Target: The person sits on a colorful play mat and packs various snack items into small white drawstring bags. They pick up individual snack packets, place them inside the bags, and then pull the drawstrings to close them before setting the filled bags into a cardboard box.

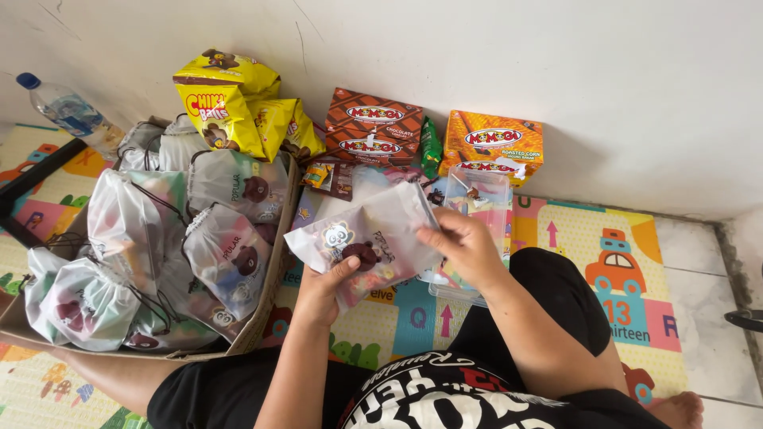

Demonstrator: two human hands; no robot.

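Observation:
I hold a translucent white drawstring pouch [373, 234] printed with a panda and a brown bear, above the play mat. My left hand [326, 290] grips its lower edge from beneath, thumb on the front. My right hand [465, 242] pinches its right side near the opening. Some small colourful things show faintly through the pouch. Just behind my right hand sits a clear plastic container [481, 199] with sweets inside.
A cardboard box [266, 306] at left holds several filled pouches [226, 254] of the same kind. Against the wall stand yellow snack bags [226, 103], a brown snack box [372, 127], an orange snack box [493, 143] and a water bottle [67, 111]. A colourful mat [628, 270] covers the floor.

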